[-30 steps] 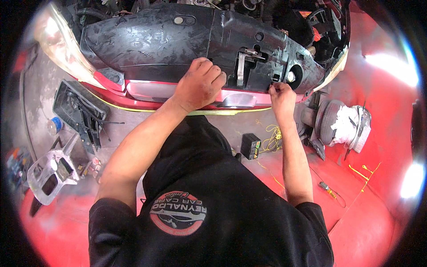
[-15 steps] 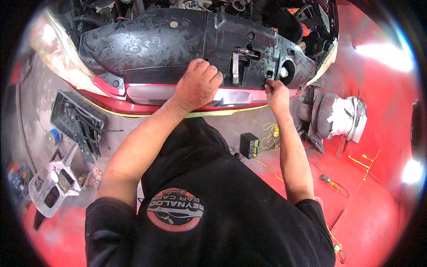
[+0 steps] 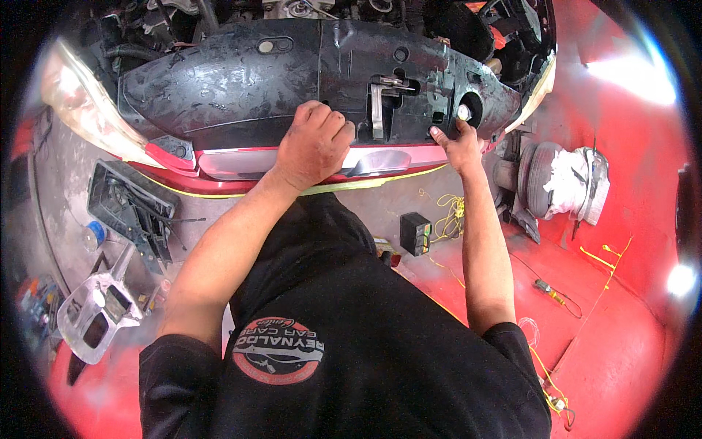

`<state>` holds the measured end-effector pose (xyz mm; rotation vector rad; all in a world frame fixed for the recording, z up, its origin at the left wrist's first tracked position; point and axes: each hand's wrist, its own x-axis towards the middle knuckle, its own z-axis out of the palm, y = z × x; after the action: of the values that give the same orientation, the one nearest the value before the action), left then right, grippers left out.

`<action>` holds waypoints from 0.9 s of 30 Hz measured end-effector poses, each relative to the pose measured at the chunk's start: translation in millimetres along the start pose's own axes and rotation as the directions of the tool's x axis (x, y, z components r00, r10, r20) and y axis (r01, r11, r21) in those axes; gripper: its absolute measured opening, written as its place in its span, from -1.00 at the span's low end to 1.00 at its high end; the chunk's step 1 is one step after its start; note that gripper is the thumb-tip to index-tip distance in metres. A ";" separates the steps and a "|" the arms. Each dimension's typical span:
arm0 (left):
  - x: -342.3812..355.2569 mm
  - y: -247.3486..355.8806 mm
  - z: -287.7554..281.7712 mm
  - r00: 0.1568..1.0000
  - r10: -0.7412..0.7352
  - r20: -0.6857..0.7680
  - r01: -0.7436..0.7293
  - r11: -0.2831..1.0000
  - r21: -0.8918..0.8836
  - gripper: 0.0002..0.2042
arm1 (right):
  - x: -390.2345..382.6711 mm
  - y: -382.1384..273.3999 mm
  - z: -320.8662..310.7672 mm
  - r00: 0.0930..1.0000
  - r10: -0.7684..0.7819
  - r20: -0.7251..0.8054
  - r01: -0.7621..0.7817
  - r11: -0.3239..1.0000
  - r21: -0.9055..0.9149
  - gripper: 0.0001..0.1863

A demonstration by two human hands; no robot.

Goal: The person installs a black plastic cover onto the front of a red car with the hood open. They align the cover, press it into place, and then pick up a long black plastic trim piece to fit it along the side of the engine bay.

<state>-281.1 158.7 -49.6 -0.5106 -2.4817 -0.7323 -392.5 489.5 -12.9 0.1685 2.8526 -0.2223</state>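
Observation:
A black plastic cover (image 3: 212, 84) spans the car's front, with a metal latch (image 3: 377, 110) and a round opening holding a pale fitting (image 3: 463, 111). My left hand (image 3: 313, 146) rests curled at the cover's lower edge, above the red bumper (image 3: 418, 156); what its fingertips hold, if anything, is hidden. My right hand (image 3: 462, 150) is at the edge beside the round opening, thumb and forefinger apart, the forefinger reaching up toward the fitting.
Grimy engine parts (image 3: 292, 11) show behind the cover. On the floor are black plastic parts (image 3: 131, 197), a pale frame (image 3: 99, 322), a dark battery (image 3: 414, 234), yellow cord (image 3: 450, 219) and a yellow-handled tool (image 3: 548, 291). Tires (image 3: 534, 175) stand at the right.
The fingers of my right hand have gone from pinched to apart, the forefinger moving up toward the fitting. My left hand stays at the cover's edge. The view has shifted slightly.

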 end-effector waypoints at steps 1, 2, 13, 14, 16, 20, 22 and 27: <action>0.8 0.3 0.3 1.000 -0.007 -0.001 0.007 1.000 0.000 -0.71 | -3.0 -4.8 -1.0 0.997 -0.040 -0.059 0.033 0.992 -0.118 -0.02; 1.8 0.7 0.1 1.000 -0.007 -0.002 0.007 1.000 -0.003 -0.72 | -6.1 -10.8 1.7 0.996 -0.059 -0.065 0.048 0.987 -0.154 -0.04; 2.8 2.4 -9.7 1.000 0.011 0.010 -0.010 0.999 -0.043 -0.73 | -12.8 -10.2 0.9 0.950 -0.205 -0.236 0.265 0.928 0.260 -0.23; 2.2 1.7 -10.7 1.000 0.008 0.001 -0.007 0.998 -0.067 -0.73 | -24.6 -10.0 -4.5 0.921 -0.180 -0.345 0.262 0.942 0.208 -0.34; 0.8 3.1 -13.4 1.000 -0.016 -0.010 0.015 0.992 -0.125 -0.73 | -37.8 -18.5 -16.0 0.896 -0.396 -0.201 0.393 0.918 -0.059 -0.41; -2.5 15.5 -21.5 0.998 -0.044 0.052 0.050 0.990 -0.133 -0.64 | -35.4 -39.3 -28.5 0.978 -0.170 0.120 0.191 0.963 -0.191 -0.47; -7.6 24.7 -28.5 0.995 -0.082 0.058 0.091 0.981 -0.169 -0.71 | -23.6 -42.9 -33.3 0.957 -0.224 0.184 0.260 0.943 -0.206 -0.49; -30.3 32.2 -45.4 0.985 -0.148 0.085 0.162 0.966 -0.200 -0.72 | -13.7 -41.7 -36.7 0.910 -0.291 0.297 0.367 0.898 -0.244 -0.51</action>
<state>-225.4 151.1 -20.4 -0.4244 -2.5456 -1.0593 -394.8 453.4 31.5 -0.3850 2.5971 0.1131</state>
